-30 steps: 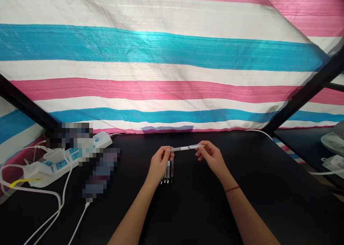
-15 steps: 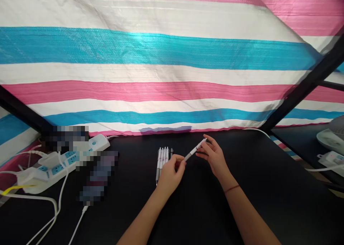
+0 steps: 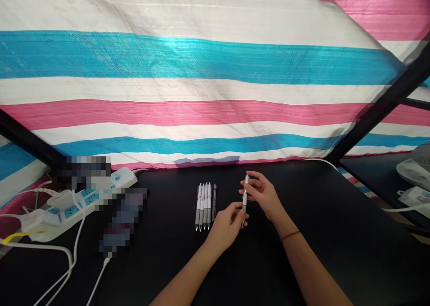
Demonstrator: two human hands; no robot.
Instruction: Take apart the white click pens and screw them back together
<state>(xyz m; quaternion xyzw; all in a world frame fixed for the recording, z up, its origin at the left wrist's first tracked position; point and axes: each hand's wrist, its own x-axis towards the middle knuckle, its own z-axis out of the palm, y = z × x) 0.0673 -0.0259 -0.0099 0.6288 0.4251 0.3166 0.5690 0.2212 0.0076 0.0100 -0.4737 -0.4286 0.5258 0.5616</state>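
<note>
A white pen with a grey grip (image 3: 245,198) stands nearly upright in the view, held between both hands above the black table (image 3: 289,261). My left hand (image 3: 229,221) pinches it low, around the grey part. Fingers of my right hand (image 3: 262,194) close on its upper white barrel. Left of my hands lie several matching white pens (image 3: 203,207), side by side with their tips toward me. A darker, see-through pen (image 3: 214,203) lies along the right side of that row.
A white power strip (image 3: 72,212) with plugs and cables lies at the left. Beside it is a blurred-out object (image 3: 124,221) with a white cable (image 3: 97,279). Striped sheeting (image 3: 215,113) hangs behind the table, and black frame bars (image 3: 372,113) slant at both sides.
The held pen has turned from slanting to nearly upright. My left hand has moved right and slightly down, uncovering the row of pens; the right hand has shifted slightly.
</note>
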